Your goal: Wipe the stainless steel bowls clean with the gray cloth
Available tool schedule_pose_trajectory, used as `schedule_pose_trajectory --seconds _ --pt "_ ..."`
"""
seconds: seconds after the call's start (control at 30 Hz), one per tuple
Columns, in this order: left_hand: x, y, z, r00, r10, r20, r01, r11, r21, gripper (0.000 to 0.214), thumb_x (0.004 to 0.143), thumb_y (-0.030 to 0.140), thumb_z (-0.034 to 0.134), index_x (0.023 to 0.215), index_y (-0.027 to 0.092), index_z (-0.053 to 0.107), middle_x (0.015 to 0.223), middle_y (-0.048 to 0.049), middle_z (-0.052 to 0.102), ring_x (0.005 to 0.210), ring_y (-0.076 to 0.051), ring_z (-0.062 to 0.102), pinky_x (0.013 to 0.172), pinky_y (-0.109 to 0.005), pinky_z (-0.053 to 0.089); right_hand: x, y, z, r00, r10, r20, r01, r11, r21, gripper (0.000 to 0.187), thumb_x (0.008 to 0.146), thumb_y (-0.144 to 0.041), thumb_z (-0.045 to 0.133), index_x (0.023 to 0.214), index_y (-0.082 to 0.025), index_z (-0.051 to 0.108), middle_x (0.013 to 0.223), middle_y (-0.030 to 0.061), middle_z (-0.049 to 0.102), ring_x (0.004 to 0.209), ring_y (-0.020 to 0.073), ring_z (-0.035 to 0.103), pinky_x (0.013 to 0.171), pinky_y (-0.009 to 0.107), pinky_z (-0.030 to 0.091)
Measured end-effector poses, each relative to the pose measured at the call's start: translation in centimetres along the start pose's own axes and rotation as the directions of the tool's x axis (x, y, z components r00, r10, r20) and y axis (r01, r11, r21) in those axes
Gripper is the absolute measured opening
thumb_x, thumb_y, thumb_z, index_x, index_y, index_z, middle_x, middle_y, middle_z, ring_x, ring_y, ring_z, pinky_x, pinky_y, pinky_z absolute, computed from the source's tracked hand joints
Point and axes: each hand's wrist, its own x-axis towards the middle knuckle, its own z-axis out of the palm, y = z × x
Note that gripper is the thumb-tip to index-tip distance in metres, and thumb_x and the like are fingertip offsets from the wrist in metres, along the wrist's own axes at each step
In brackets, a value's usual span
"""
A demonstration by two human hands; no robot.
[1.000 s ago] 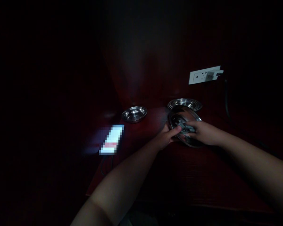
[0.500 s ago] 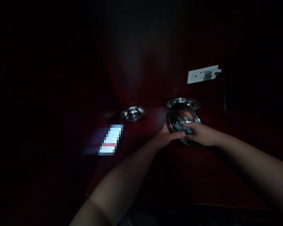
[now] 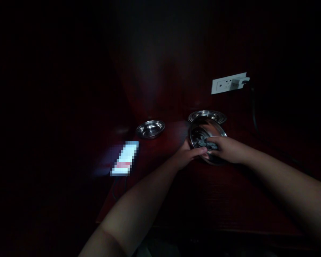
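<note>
In dim light, my left hand [image 3: 188, 154] grips the near-left rim of a tilted steel plate [image 3: 204, 131], thumb on the edge. My right hand [image 3: 226, 149] presses a small grey cloth [image 3: 207, 144] against the plate's inner face, fingers closed on it. The plate leans toward me above a dark red wooden table [image 3: 216, 200].
Another steel plate [image 3: 207, 116] lies flat just behind the held one. A smaller steel bowl [image 3: 150, 129] sits to the left. A lit phone [image 3: 124, 159] with a cable lies at the table's left edge. A white wall socket [image 3: 227, 84] with a plug and black cord is behind.
The cloth and my right hand slid slightly over the plate's face; the plate stays tilted in my left hand. The view drifted a little.
</note>
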Motion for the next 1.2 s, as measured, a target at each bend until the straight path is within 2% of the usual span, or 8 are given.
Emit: schedule_pose_trajectory --seconds 0.23,0.47,0.67,0.83,1.03,1.2 --pt "-0.1 0.0 0.0 1.0 0.012 -0.01 -0.012 0.999 -0.034 0.077 0.062 0.034 0.078 0.127 0.022 0.04 0.116 -0.0116 0.057 0.098 -0.025 0.061 0.091 -0.048 0.046 0.3 0.2 0.3 0.998 0.039 -0.055 -0.043 0.997 -0.065 0.019 0.077 -0.03 0.056 0.092 -0.021 0.063 0.093 0.0077 0.069 0.086 0.0241 0.063 0.076 0.034 0.047" --pt "-0.1 0.0 -0.1 0.999 0.014 -0.038 -0.015 0.999 -0.035 0.084 0.06 0.034 0.08 0.13 0.028 0.035 0.131 -0.0123 0.048 0.115 -0.029 0.053 0.097 -0.051 0.041 0.0 -0.1 0.3 0.993 0.113 -0.039 -0.113 0.994 -0.008 0.03 0.075 -0.031 0.056 0.102 -0.019 0.063 0.092 0.0085 0.069 0.082 0.0239 0.063 0.074 0.034 0.047" --pt "-0.1 0.0 0.1 0.999 0.022 -0.042 -0.023 0.999 -0.026 0.092 0.056 0.032 0.082 0.134 0.026 0.033 0.13 -0.0128 0.049 0.121 -0.03 0.048 0.1 -0.05 0.038 -0.1 -0.7 0.0 0.997 0.071 0.028 -0.075 0.986 0.15 0.019 0.074 -0.032 0.055 0.088 -0.02 0.061 0.083 0.0045 0.068 0.076 0.0207 0.062 0.071 0.031 0.047" --pt "-0.3 0.1 0.3 0.997 0.042 -0.057 -0.044 0.998 -0.04 0.094 0.057 0.028 0.081 0.137 0.026 0.03 0.132 -0.0137 0.049 0.124 -0.032 0.045 0.102 -0.05 0.035 -0.2 -1.3 -0.3 0.998 0.018 0.064 -0.033 0.97 0.242 0.017 0.075 -0.036 0.053 0.081 -0.02 0.058 0.078 0.0031 0.065 0.074 0.0198 0.06 0.07 0.031 0.046" --pt "-0.3 0.2 0.3 0.999 0.008 -0.051 -0.011 0.999 -0.047 0.089 0.056 0.027 0.081 0.133 0.026 0.035 0.133 -0.0132 0.049 0.12 -0.032 0.049 0.097 -0.048 0.041 -0.2 -1.0 -0.3 0.996 -0.001 0.088 -0.021 0.969 0.247 0.017 0.076 -0.036 0.053 0.081 -0.02 0.057 0.076 0.0023 0.064 0.071 0.0188 0.06 0.068 0.031 0.046" --pt "-0.1 0.2 0.2 0.999 0.009 -0.046 -0.011 0.999 -0.039 0.085 0.057 0.027 0.081 0.13 0.024 0.037 0.131 -0.0137 0.049 0.118 -0.031 0.051 0.096 -0.047 0.042 -0.2 -0.2 0.0 0.996 -0.001 0.09 -0.018 0.98 0.2 0.018 0.076 -0.035 0.054 0.086 -0.02 0.059 0.082 0.0034 0.067 0.073 0.0195 0.061 0.071 0.032 0.046"
